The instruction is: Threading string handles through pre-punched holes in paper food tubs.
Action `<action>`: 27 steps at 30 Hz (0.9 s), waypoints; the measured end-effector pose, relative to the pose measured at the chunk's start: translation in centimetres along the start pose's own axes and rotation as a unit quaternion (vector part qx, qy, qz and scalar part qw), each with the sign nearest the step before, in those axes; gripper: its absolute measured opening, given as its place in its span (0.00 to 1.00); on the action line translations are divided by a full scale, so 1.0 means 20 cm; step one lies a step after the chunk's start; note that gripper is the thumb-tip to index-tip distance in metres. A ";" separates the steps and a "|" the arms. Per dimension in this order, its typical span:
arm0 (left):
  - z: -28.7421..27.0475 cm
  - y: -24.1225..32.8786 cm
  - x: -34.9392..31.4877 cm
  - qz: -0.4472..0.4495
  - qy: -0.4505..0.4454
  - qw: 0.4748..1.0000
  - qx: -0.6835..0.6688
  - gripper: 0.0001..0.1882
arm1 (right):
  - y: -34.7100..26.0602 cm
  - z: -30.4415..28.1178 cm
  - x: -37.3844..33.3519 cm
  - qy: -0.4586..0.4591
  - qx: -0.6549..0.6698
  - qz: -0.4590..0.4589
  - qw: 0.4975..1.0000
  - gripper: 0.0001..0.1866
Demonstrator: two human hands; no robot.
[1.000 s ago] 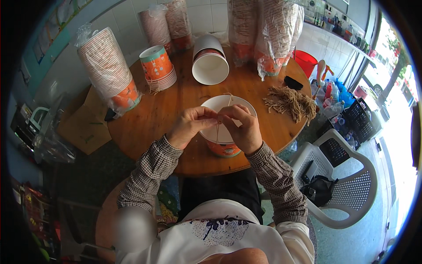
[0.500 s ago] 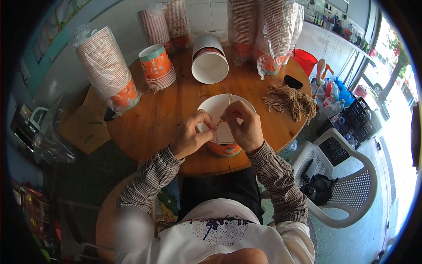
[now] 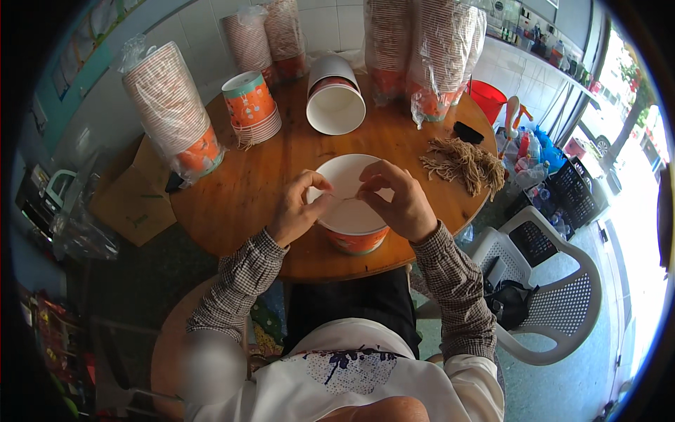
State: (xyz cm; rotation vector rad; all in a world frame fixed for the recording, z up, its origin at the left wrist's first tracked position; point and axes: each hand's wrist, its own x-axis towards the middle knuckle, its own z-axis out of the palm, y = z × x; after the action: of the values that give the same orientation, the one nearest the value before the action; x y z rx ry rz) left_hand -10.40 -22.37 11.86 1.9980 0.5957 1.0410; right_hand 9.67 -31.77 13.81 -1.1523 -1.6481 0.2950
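Two bare hands are held above the open mouth of a paper bucket (image 3: 356, 243), and a thin cord (image 3: 344, 198) is drawn between them. One end of the cord is pinched between the thumb and forefinger of the left hand (image 3: 297, 209); the other is gripped in the same way by the right hand (image 3: 401, 204). The hands are kept a little apart, and whether the rim is touched by either cannot be told. The bucket, white inside and orange outside, is stood upright near the front edge of a round wooden table (image 3: 295, 158). Beyond it, a white-mouthed container (image 3: 336, 109) is laid on its side, its opening turned toward the person. To the left of that, a short stack of orange tubs (image 3: 251, 105) is set upside down, and farther left a tall stack (image 3: 172, 105) is wrapped in clear plastic. More wrapped stacks (image 3: 448, 63) are ranged at the back. On the right, a tangled bundle of brown cords (image 3: 464, 163) is placed near the table's edge, with a dark object (image 3: 469, 132) just behind it.
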 end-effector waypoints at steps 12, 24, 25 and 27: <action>0.06 0.11 0.01 0.106 0.000 0.990 0.094 0.08 | -0.08 0.00 0.05 0.041 -0.077 -0.070 0.994 0.09; 0.02 0.00 -0.10 0.160 -0.003 0.976 0.147 0.05 | 0.21 -0.25 0.05 0.087 -0.236 -0.098 0.963 0.04; 0.03 0.00 -0.09 0.156 -0.013 0.977 0.147 0.05 | 0.24 -0.25 0.02 0.087 -0.236 -0.098 0.963 0.04; 0.00 -0.02 -0.08 0.175 -0.012 0.972 0.157 0.05 | 0.24 -0.25 0.00 0.072 -0.179 -0.037 0.980 0.05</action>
State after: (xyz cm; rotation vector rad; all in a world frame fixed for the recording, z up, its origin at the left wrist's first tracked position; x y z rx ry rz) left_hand -11.18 -23.30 10.87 2.4548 0.4214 1.1851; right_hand 16.44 -31.15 12.67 -1.3409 -1.6512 -0.1383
